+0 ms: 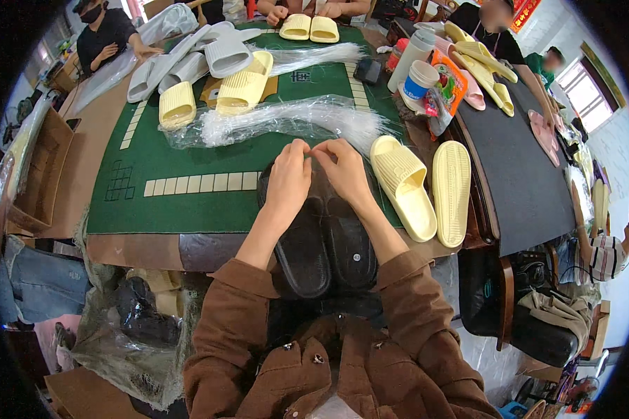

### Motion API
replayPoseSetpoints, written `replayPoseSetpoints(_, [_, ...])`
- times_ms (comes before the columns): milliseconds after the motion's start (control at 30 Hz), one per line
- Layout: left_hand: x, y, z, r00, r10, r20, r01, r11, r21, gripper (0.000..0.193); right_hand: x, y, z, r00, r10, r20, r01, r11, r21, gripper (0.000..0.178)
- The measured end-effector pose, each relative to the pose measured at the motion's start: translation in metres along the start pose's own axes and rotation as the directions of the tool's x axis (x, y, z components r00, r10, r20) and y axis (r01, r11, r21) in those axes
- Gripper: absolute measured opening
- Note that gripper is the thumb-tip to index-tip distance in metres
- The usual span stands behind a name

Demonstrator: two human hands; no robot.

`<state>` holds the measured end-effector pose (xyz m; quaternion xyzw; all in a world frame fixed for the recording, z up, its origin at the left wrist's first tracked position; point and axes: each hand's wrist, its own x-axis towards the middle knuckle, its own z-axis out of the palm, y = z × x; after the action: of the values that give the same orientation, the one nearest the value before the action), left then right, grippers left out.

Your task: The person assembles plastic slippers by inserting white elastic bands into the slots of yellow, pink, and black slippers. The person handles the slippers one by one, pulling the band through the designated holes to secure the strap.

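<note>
At the near edge of the surface [136, 248], a pair of black slide sandals is set side by side, heels toward the wearer of the brown sleeves: the left black slide [304, 258] and the right black slide [348, 244], the latter marked by a small round pale sticker [357, 257] on its footbed. By their look, moulded foam or rubber can be assumed: light, springy, hardly fragile, bendable under a firm squeeze, with little slip expected on the ribbed footbeds. A sure hold would best be taken across the strap or at the sole's side edges, since a heel end alone could be left to swing.

Farther along, the toe ends are partly hidden by the left hand [288, 183] and the right hand [345, 174]. The fingers [298, 146] of both hands are drawn together in pinches, close to each other above the far ends of the black slides; whether a thin strand is clamped between them, or the slides are touched, cannot be told.

To the right, two yellow slides [450, 199] are laid, one sole-up. Beyond the fingers, a bundle of clear plastic strands [279, 122] is spread across the green mat [203, 216].
</note>
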<state>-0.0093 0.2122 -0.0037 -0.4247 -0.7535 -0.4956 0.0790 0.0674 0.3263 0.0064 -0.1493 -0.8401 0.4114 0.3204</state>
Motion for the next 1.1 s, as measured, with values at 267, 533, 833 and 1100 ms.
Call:
replayPoseSetpoints(267, [-0.001, 0.005, -0.003, 0.993, -0.094, -0.066, 0.091, 0.995, -0.047, 0.006, -0.005, 0.002, 0.001, 0.996, 0.012, -0.087, -0.012, 1.0, -0.005, 0.01])
replayPoseSetpoints(533, [-0.004, 0.017, -0.005, 0.996, -0.048, -0.073, 0.051, 0.997, 0.05, 0.005, -0.006, 0.001, 0.002, 0.996, -0.081, -0.038, 0.083, 0.995, 0.052, 0.009])
replayPoseSetpoints(833, [-0.056, 0.071, 0.013, 0.963, 0.231, 0.14, -0.268, 0.888, 0.373, 0.039, -0.003, 0.01, -0.02, 0.887, 0.39, -0.248, -0.054, 0.62, 0.783, 0.024])
replayPoseSetpoints(1100, [-0.068, 0.047, -0.018, 0.933, 0.306, 0.19, -0.359, 0.821, 0.444, 0.041, -0.012, 0.047, -0.129, 0.826, 0.25, -0.505, 0.12, 0.798, 0.591, 0.027])
